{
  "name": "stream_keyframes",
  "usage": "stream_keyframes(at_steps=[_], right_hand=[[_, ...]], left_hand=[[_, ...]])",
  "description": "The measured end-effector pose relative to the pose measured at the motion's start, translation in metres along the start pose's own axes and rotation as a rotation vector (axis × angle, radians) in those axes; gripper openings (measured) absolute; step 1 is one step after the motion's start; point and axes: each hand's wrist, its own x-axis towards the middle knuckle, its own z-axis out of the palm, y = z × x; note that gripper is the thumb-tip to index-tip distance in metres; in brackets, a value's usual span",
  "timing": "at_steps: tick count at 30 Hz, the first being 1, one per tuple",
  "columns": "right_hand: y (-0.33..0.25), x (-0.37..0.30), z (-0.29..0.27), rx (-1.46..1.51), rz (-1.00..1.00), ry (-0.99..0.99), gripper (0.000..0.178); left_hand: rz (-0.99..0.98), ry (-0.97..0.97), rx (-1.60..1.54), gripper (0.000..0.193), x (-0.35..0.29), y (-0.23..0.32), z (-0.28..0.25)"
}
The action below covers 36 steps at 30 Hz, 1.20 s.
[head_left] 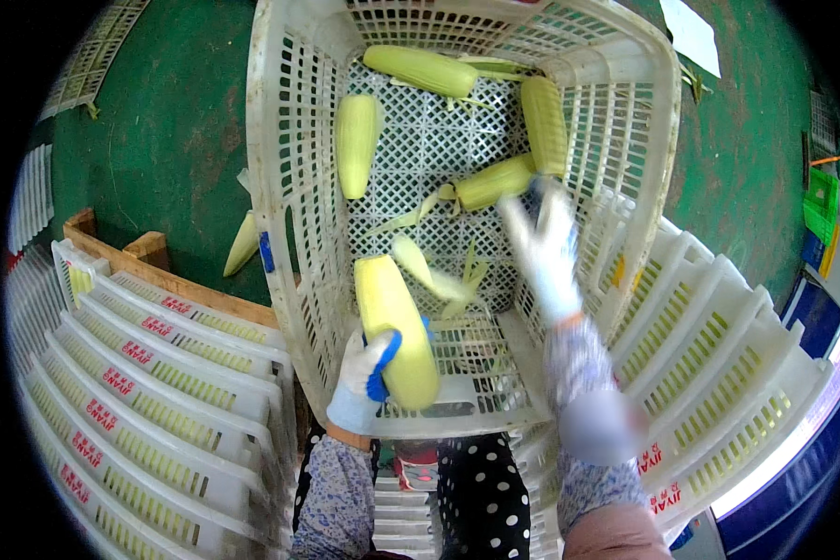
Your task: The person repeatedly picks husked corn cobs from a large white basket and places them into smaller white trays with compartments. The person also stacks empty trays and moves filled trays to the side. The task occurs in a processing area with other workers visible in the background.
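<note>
My left hand [364, 369], in a white glove with blue-coated fingers, is closed around a pale yellow-green ear of corn [397, 331], which leans over the near end of a white plastic crate [278, 177]. Inside the crate my right hand [546, 247], gloved too and blurred, has thumb and fingers apart. Its fingertips are close to an ear of corn [495, 184] lying in the crate; whether they touch it I cannot tell. Three more ears lie around it: one at the far side [420, 70], one at the left [357, 145], one at the right [544, 126]. A blurred husk strip [429, 271] is near the held ear.
Stacked white crates [159, 373] holding green produce flank me on the left, with more crates [709, 345] at the right. A wooden frame [173, 271] and a loose ear of corn [242, 245] are left of the crate. White paper [691, 35] lies on the green floor.
</note>
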Motion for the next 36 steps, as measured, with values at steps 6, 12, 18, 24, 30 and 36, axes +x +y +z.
stream_keyframes(at_steps=[6, 12, 18, 24, 30, 36], right_hand=[[0.077, 0.148, 0.061, -0.932, 0.365, -0.298, 0.084], [0.015, 0.074, 0.043, 0.265, 0.502, -0.24, 0.087], [-0.115, -0.067, -0.047, 0.475, 0.089, -0.321, 0.056], [0.004, 0.038, 0.03, -0.768, -0.262, -0.425, 0.063], [0.037, 0.103, 0.053, -0.815, 0.119, -1.015, 0.065], [-0.049, 0.163, 0.06, -0.615, -0.288, -0.758, 0.097]], left_hand=[[-0.092, -0.223, -0.033, 0.077, -0.015, 0.023, 0.024], [0.132, -0.054, -0.339, 0.085, -0.008, 0.02, 0.041], [0.223, -0.202, -0.203, 0.093, -0.019, 0.014, 0.019], [0.348, -0.184, -0.284, 0.091, -0.034, 0.014, -0.005], [0.334, -0.223, -0.32, 0.089, -0.025, 0.022, -0.018], [0.405, -0.194, -0.342, 0.088, -0.03, 0.029, -0.029]])
